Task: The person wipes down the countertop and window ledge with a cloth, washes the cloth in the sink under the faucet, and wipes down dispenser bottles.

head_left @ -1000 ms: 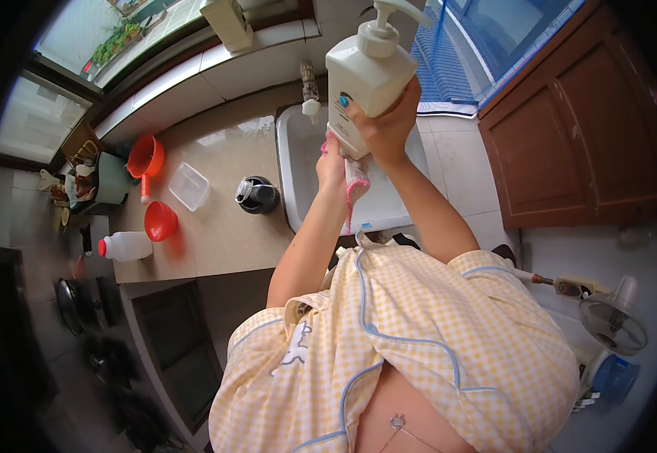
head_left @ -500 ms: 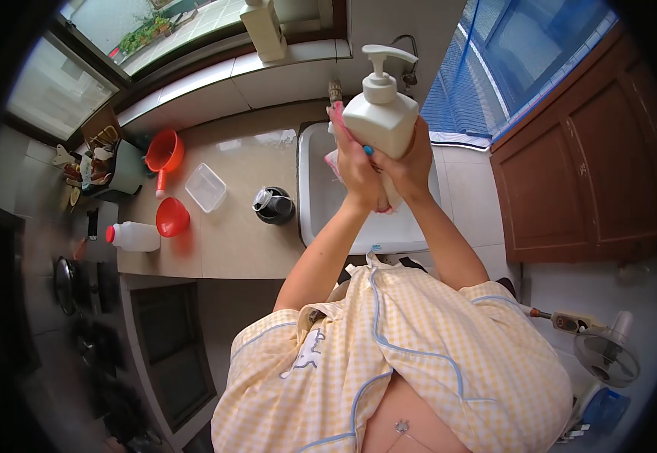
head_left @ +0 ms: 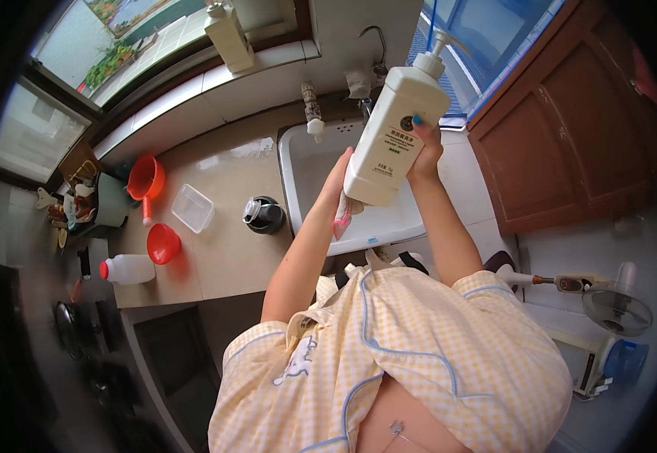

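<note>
A white pump bottle (head_left: 396, 128) with printed dark lettering is held up over the white sink (head_left: 292, 174), tilted with its pump to the upper right. My right hand (head_left: 428, 155) grips its right side, the blue-nailed thumb lying across the front. On the lower left side of the bottle is my left hand (head_left: 334, 181), closed around a pink and white cloth (head_left: 346, 213) that presses against the bottle. Most of the left fingers are hidden behind the bottle.
A dark jar (head_left: 265, 216), clear plastic box (head_left: 192, 208), red ladle (head_left: 146, 178), red bowl (head_left: 164, 244) and red-capped white bottle (head_left: 127, 269) stand on the left counter. Beyond the sink is a faucet (head_left: 366, 106). A brown cabinet (head_left: 547, 128) is at the right.
The bottle has turned so its printed front now faces me, and it leans to the right. My right thumb has shifted onto the label, and my left hand with the cloth has moved lower left.
</note>
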`<control>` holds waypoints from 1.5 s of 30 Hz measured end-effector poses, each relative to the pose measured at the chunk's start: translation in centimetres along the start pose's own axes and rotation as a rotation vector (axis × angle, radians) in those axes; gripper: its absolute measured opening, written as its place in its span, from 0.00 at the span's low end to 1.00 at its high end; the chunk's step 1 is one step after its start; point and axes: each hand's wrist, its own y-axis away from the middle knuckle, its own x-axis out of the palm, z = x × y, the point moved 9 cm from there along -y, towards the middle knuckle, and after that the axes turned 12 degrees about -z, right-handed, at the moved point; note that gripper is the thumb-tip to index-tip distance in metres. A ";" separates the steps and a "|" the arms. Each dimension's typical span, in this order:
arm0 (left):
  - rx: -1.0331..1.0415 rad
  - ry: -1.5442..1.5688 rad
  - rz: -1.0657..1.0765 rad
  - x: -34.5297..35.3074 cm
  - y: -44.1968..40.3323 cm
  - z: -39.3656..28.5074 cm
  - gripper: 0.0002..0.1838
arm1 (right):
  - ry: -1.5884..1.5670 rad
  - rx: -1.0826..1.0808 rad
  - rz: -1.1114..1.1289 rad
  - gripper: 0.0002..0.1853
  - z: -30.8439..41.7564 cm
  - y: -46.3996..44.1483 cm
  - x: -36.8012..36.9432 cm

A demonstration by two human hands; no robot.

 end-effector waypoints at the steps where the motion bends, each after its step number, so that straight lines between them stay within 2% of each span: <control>1: -0.008 -0.006 0.010 0.3 0.1 -0.2 0.25 | 0.009 -0.115 -0.065 0.25 0.5 -0.1 -0.7; 2: -0.040 0.118 -0.005 -0.1 0.4 0.0 0.24 | 0.090 -0.211 -0.027 0.29 0.6 0.2 -0.9; 3: -0.073 0.246 -0.026 -0.9 0.6 0.5 0.24 | 0.100 -0.202 -0.042 0.29 0.0 0.7 -1.1; 4: -0.171 0.254 0.019 -1.3 0.2 1.6 0.23 | 0.255 -0.349 -0.048 0.32 0.5 1.4 -0.9; 5: -0.185 0.265 0.013 -2.1 0.0 2.1 0.23 | 0.412 -0.494 -0.048 0.36 1.0 2.3 -0.7; 9: -0.221 0.252 -0.177 -6.9 -1.0 3.9 0.24 | 0.647 -0.504 -0.078 0.37 -0.4 2.6 -3.8; 11: -0.083 0.599 0.003 -7.9 -0.8 2.8 0.27 | 0.635 -0.463 -0.098 0.37 -1.1 2.2 -6.4; 13: 0.184 0.712 0.200 -8.5 1.2 0.4 0.29 | 0.750 -0.361 -0.126 0.38 -2.8 1.6 -9.4; 14: 0.215 0.753 0.179 -9.1 1.6 0.2 0.30 | 0.926 -0.400 -0.111 0.40 -3.3 1.7 -10.4; 15: 0.247 0.792 0.160 -9.6 1.8 0.2 0.30 | 0.923 -0.385 -0.105 0.40 -3.7 1.8 -11.6; 17: 0.270 0.808 0.185 -9.6 2.2 0.1 0.31 | 1.384 -0.273 0.118 0.41 -6.5 1.6 -13.1; 19: 0.294 0.826 0.208 -9.5 2.1 0.4 0.32 | 1.381 -0.240 0.228 0.43 -8.6 1.2 -15.4; 21: 0.345 0.842 0.148 -10.1 1.6 0.7 0.34 | 1.386 -0.018 0.331 0.43 -11.4 1.4 -17.7; 23: 0.398 0.808 0.128 -10.2 0.9 0.9 0.34 | 1.393 -0.014 0.424 0.44 -13.4 1.3 -19.1; 25: 0.451 0.796 0.014 -11.7 0.1 1.8 0.34 | 1.520 0.101 0.523 0.42 -16.3 2.2 -20.6; 27: 0.495 0.800 -0.068 -12.6 -0.1 2.7 0.33 | 1.505 0.189 0.680 0.42 -19.9 3.0 -22.8; 31: 0.625 0.718 -0.324 -14.3 -0.1 4.5 0.32 | 1.323 0.299 0.902 0.41 -22.8 4.6 -23.6; 33: 0.655 0.707 -0.355 -13.6 0.3 5.4 0.32 | 1.190 0.382 0.903 0.41 -23.3 4.9 -24.2; 35: 0.723 0.785 -0.525 -14.3 1.3 6.4 0.31 | 1.055 0.467 0.899 0.41 -23.6 5.4 -24.6; 37: 0.732 0.824 -0.577 -13.8 1.8 6.9 0.31 | 0.949 0.336 0.947 0.42 -22.2 5.5 -23.5; 38: 0.747 0.853 -0.555 -14.0 2.2 6.9 0.30 | 0.963 0.407 0.940 0.37 -22.3 5.6 -23.8; 39: 0.763 0.881 -0.527 -13.7 2.3 6.5 0.29 | 0.958 0.412 0.947 0.37 -21.9 5.1 -24.0; 40: 0.812 0.812 -0.439 -12.9 2.5 5.5 0.28 | 1.074 0.242 1.024 0.33 -21.3 4.5 -23.7; 41: 0.815 0.811 -0.440 -12.8 2.6 5.0 0.28 | 1.185 0.065 1.092 0.30 -20.7 3.8 -23.3; 42: 0.855 0.773 -0.540 -13.2 3.1 4.5 0.28 | 1.184 0.064 1.092 0.30 -20.3 2.6 -23.0; 44: 0.902 0.731 -0.696 -13.6 4.1 3.3 0.28 | 1.387 0.127 0.809 0.23 -19.4 -3.1 -23.6; 45: 0.899 0.730 -0.697 -13.6 4.1 2.8 0.28 | 1.331 0.077 0.612 0.22 -17.9 -5.9 -22.5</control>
